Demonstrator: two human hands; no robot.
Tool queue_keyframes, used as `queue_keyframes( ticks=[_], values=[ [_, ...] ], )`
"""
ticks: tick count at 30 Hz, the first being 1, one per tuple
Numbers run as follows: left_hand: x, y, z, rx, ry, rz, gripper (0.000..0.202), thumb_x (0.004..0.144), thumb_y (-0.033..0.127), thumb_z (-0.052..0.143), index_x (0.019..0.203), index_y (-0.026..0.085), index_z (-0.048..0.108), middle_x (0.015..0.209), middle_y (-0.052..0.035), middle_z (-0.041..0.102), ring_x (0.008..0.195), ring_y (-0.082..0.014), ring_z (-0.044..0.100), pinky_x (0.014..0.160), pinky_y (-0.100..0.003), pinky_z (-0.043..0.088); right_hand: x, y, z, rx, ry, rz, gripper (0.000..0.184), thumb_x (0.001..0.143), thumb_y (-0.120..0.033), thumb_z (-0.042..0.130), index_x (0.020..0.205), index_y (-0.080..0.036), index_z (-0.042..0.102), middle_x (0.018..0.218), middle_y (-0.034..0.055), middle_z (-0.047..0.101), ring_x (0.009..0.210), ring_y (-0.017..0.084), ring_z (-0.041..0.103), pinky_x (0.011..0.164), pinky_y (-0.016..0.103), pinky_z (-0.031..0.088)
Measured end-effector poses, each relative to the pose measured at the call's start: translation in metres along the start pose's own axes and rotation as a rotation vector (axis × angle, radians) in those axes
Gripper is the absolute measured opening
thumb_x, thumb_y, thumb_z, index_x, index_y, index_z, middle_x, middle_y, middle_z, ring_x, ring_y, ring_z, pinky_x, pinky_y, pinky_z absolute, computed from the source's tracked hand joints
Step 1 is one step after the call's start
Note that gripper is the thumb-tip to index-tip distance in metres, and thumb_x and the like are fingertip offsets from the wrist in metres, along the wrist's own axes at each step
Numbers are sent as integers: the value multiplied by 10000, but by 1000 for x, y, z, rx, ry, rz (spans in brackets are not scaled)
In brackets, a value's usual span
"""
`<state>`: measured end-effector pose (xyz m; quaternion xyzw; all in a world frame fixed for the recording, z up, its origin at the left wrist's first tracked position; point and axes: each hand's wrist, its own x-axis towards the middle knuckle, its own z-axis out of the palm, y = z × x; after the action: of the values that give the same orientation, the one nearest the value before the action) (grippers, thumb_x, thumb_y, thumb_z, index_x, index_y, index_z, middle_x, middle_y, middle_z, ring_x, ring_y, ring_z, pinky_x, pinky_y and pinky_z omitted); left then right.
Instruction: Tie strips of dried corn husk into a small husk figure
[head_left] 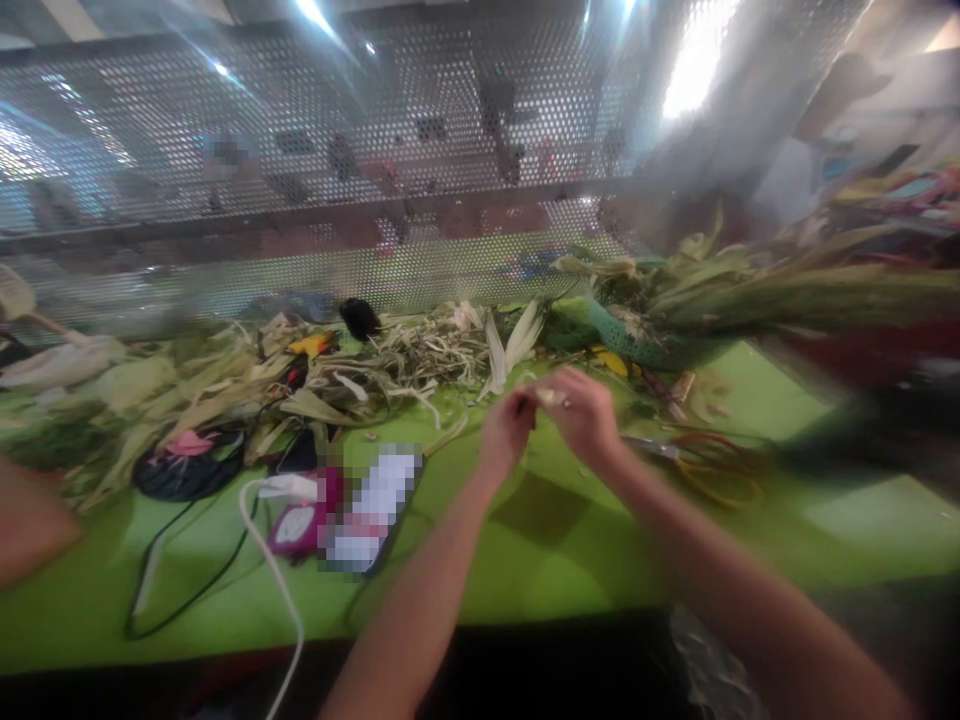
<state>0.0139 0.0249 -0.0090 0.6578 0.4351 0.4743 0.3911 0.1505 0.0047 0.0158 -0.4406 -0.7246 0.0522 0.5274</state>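
Observation:
My left hand [511, 425] and my right hand [583, 412] meet above the green table, fingertips pinched close together. A small pale piece [551, 397] shows at the fingers of my right hand; blur hides what it is. The fingers of my left hand are curled closed, and what they hold is hidden. Just behind the hands, pale dried corn husks [523, 340] stick up; I cannot tell whether they touch the fingers. To the right of my right forearm lie scissors [716, 465] with orange handles.
A heap of husk strips [427, 350] runs along a perforated metal panel [360, 150]. Long husks [735, 285] fill a green basket [626, 335] at right. A phone [375, 510], magenta device [300, 525] and white cable [274, 575] lie left. Another person's arm [30, 525] enters from the left edge.

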Motion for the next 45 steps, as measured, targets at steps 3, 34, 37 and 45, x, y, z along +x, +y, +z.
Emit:
queue_keyframes(
  ticks=[3,34,37,45],
  values=[
    [1,0,-1,-312,40,13,89,789,225,573,750,153,607,730,-13,601,740,-140,539,743,-272,422,-7,-7,4,-204,-104,-320,198,933,-206,555,966,-234,748,915,55,747,781,164,656,707,298,438],
    [0,11,-15,285,-68,145,185,891,281,536,893,213,708,807,-17,698,759,-162,598,714,-259,416,14,1,-14,109,7,129,91,800,-276,698,751,-201,684,784,26,624,687,146,542,621,269,426],
    [2,9,-16,271,-176,149,189,872,273,554,876,196,727,807,-26,705,764,-172,607,711,-265,430,15,6,-14,123,-52,105,36,794,-230,685,769,-205,687,860,36,638,785,166,585,677,281,445],
    [-6,13,-7,-34,-370,117,174,852,277,591,874,156,714,877,-55,736,821,-182,648,789,-298,485,20,20,-16,432,-162,348,118,740,-289,710,776,-177,701,1061,80,699,1009,209,632,890,340,462]
  ],
)
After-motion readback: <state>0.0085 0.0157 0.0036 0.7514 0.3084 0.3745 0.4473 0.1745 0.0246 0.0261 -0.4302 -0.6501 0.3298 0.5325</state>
